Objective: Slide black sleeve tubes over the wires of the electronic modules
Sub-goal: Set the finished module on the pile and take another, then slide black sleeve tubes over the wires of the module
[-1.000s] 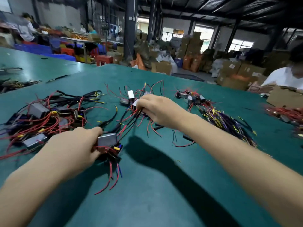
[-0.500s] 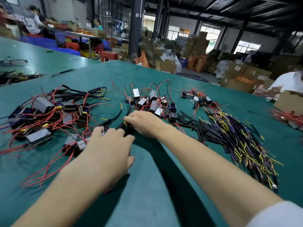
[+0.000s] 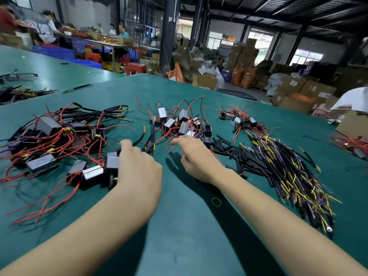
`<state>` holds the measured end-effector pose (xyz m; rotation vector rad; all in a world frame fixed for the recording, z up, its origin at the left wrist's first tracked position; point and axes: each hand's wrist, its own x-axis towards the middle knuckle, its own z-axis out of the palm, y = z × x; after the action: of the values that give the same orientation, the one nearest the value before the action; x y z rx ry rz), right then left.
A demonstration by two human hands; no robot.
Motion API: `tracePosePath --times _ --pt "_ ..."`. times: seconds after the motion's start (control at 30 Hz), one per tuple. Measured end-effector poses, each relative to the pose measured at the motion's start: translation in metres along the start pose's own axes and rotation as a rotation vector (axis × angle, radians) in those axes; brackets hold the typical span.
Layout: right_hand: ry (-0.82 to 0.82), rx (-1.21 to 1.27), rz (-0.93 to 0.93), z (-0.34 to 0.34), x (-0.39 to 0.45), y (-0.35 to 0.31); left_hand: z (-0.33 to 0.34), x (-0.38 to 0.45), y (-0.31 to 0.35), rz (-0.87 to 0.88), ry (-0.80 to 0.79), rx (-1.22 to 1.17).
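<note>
Bare green table (image 3: 185, 226) lay open between the forearms; the left hand (image 3: 139, 168) gripped a silver module (image 3: 112, 160) beside the wired pile (image 3: 49, 140); the right hand (image 3: 197, 156) hovered, fingers loosely curled, holding nothing, near loose black sleeve tubes (image 3: 235, 154); a sleeved bundle (image 3: 288, 176) crowded the right side.

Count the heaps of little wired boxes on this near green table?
4: the left heap, the middle heap, a small far heap, and the right-edge heap, partly cut off.
</note>
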<state>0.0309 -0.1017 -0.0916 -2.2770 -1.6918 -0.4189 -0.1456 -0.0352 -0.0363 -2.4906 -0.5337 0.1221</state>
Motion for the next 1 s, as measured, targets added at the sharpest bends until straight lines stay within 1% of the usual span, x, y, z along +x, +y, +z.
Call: tracePosePath --times 0.13,0.2,0.3,0.37,0.4,0.5,0.53,0.6,0.67,0.73,0.8,0.83,0.93,0.97,1.0 --pt "0.013 -0.046 0.074 -0.016 -0.026 0.018 -0.026 0.002 0.028 0.07 0.089 -0.051" --pt "0.01 -0.084 0.111 -0.023 -0.037 0.026 -0.037 0.003 0.046 0.138 0.133 -0.097" --pt "0.001 -0.128 0.212 -0.03 -0.054 0.038 -0.045 0.013 0.074 0.23 0.187 -0.239" --pt "0.051 -0.146 0.342 -0.036 -0.064 0.044 -0.044 0.029 0.088 0.239 0.211 -0.434" --pt "0.104 -0.13 0.424 -0.04 -0.07 0.047 -0.041 0.039 0.093 0.22 0.204 -0.593" --pt "0.325 0.086 0.646 -0.061 -0.087 0.06 -0.019 0.067 0.095 0.093 0.153 -1.299" --pt "0.388 0.174 0.712 -0.07 -0.093 0.066 -0.008 0.075 0.093 0.03 0.204 -1.448" --pt "0.462 0.288 0.819 -0.086 -0.1 0.081 0.013 0.086 0.09 -0.098 0.371 -1.562" --pt "0.465 0.303 0.876 -0.096 -0.099 0.094 0.028 0.091 0.09 -0.163 0.459 -1.606" --pt "0.435 0.274 0.897 -0.098 -0.09 0.1 0.034 0.094 0.091 -0.168 0.487 -1.633" --pt "0.377 0.18 0.929 -0.096 -0.079 0.104 0.035 0.096 0.093 -0.18 0.506 -1.643" --pt "0.309 0.084 0.959 -0.094 -0.074 0.105 0.036 0.097 0.093 -0.192 0.522 -1.653" --pt "-0.045 -0.29 1.053 -0.083 -0.072 0.109 0.038 0.1 0.092 -0.219 0.53 -1.662" --pt "-0.145 -0.365 1.075 -0.078 -0.074 0.11 0.038 0.1 0.093 -0.221 0.509 -1.653" --pt "-0.197 -0.401 1.096 -0.072 -0.076 0.112 0.038 0.101 0.093 -0.229 0.483 -1.631"
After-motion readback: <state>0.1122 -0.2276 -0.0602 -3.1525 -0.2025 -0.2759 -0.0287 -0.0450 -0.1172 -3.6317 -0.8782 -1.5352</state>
